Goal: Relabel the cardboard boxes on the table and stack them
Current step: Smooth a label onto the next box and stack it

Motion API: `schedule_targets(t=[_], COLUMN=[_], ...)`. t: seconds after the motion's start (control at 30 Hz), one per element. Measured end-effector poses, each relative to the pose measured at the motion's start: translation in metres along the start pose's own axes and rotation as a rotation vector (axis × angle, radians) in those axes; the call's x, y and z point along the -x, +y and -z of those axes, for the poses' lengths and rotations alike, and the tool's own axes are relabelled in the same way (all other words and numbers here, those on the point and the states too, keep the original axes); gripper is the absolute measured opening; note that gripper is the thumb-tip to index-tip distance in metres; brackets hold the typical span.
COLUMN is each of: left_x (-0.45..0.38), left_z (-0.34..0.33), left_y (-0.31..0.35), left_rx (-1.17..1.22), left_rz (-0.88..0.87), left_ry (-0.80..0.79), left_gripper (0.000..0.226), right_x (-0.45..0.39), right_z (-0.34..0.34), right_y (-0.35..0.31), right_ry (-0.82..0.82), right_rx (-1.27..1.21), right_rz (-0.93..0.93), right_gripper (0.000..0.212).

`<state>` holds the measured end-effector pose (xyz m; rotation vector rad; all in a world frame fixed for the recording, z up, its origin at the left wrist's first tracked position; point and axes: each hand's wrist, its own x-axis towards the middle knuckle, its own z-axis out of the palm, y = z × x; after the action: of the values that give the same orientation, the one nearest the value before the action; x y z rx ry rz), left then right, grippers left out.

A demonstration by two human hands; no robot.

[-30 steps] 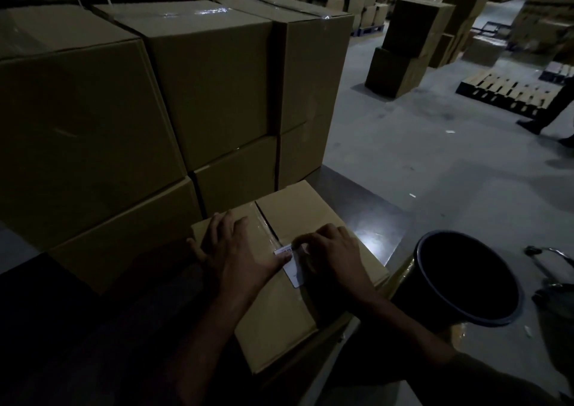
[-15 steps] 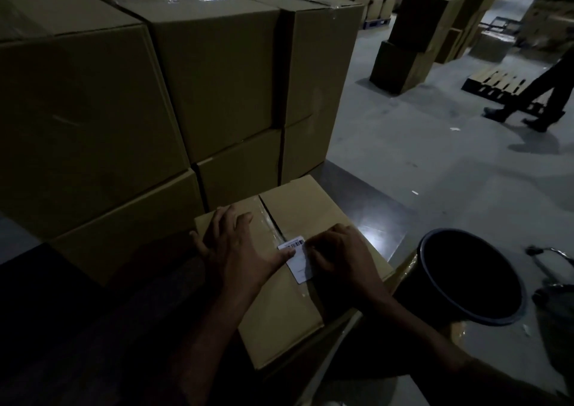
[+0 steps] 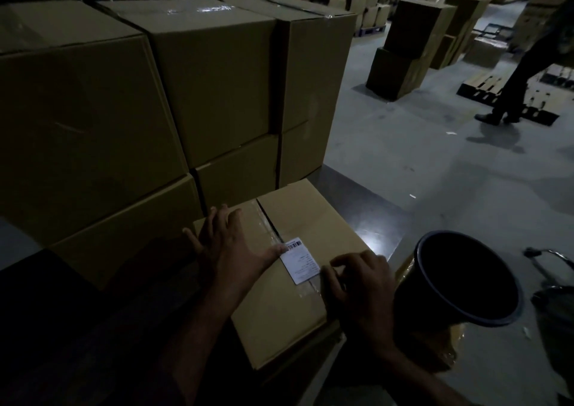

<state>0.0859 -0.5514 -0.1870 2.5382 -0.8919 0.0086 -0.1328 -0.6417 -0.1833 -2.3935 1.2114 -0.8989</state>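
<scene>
A white rectangular barcode label [image 3: 299, 260] is being smoothed onto the taped brown cardboard box [image 3: 310, 219] on the dark table [image 3: 372, 219], best pressed outward, the left hand [image 3: 236, 247] lying flat with fingers released, the right hand [image 3: 363, 284] with fingers curled, pressing the label's edge.

a white label [image 3: 299, 260] with a barcode sits on the cardboard box [image 3: 313, 219]; its print is too small to read.

Both forearms bare, no sleeves, gloves or rings on left hand [image 3: 231, 252], right hand [image 3: 362, 287].
</scene>
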Motion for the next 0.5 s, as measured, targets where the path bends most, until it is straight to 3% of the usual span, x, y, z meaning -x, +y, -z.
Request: schedule_targets(t=[0.1, 0.33, 0.5], left_x=[-0.021, -0.018, 0.021], left_z=[0.006, 0.014, 0.027], left_y=[-0.016, -0.023, -0.036], left_rx=[0.057, 0.065, 0.046], left_rz=[0.059, 0.179, 0.252], left_ry=[-0.04, 0.029, -0.017], left_gripper=[0.139, 0.114, 0.118], right_x=[0.025, 0.001, -0.047], right_z=[0.005, -0.001, -0.006], right_y=[0.002, 0.007, 0.013], right_ry=[0.033, -0.013, -0.147], right_rx=[-0.019, -0.072, -0.035], right_rz=[-0.043, 0.024, 0.019], right_gripper=[0.016, 0.011, 0.01])
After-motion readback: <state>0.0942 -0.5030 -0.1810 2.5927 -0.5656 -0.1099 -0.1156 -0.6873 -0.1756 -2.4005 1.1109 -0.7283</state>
